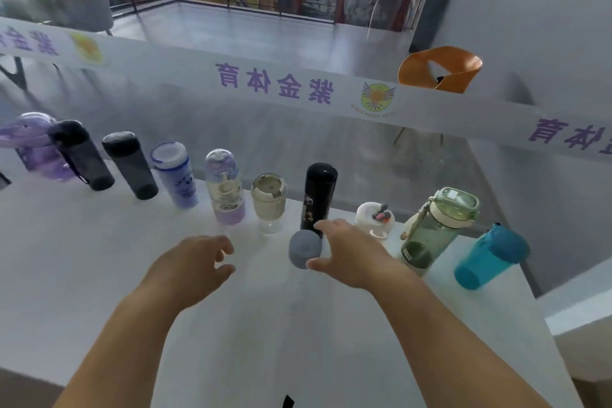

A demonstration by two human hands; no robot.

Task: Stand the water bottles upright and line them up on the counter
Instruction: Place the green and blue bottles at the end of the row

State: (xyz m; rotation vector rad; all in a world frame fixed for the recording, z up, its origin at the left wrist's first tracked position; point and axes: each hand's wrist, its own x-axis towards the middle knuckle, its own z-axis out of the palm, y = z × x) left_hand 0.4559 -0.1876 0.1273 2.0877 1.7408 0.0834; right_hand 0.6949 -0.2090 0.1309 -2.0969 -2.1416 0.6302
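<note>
counter [99, 275]: big white top, takes up most of the near view. Bottles sit along its far edge by the glass, guessing that's so the near part is free to work on.

glass [265, 142]: frosted panel behind the row with purple lettering. Basically a backstop for the line.

row: runs far-left to right, all upright as far as I can see. Purple jug [36, 149], two dark bottles [84, 156] [130, 166], white-blue bottle [175, 175], clear one with a dome lid [225, 187], beige cup [269, 202], tall black flask [318, 195], then a gap, small white bottle [376, 219], green bottle [437, 228], teal bottle [490, 255] at the right end. Spacing looks pretty even, so the line is mostly done imo.

grey bottle [304, 248]: the odd one out. Sits nearer than the row, just in front of the black flask, round end facing the camera. Wide lens, so can't say for sure if it's upright or tipped. Looks like the one in play, probably headed for that gap between flask and white bottle.

right hand [347, 255]: half open, fingers curled around the grey bottle's right side, thumb touching near its lower edge. Cupping more than clamped, can't tell if it's a firm grip.

left hand [198, 262]: loosely open, fingers relaxed, holding nothing, hovering over bare counter left of the grey bottle. Hands are apart. Probably standing by to steady things.
</note>
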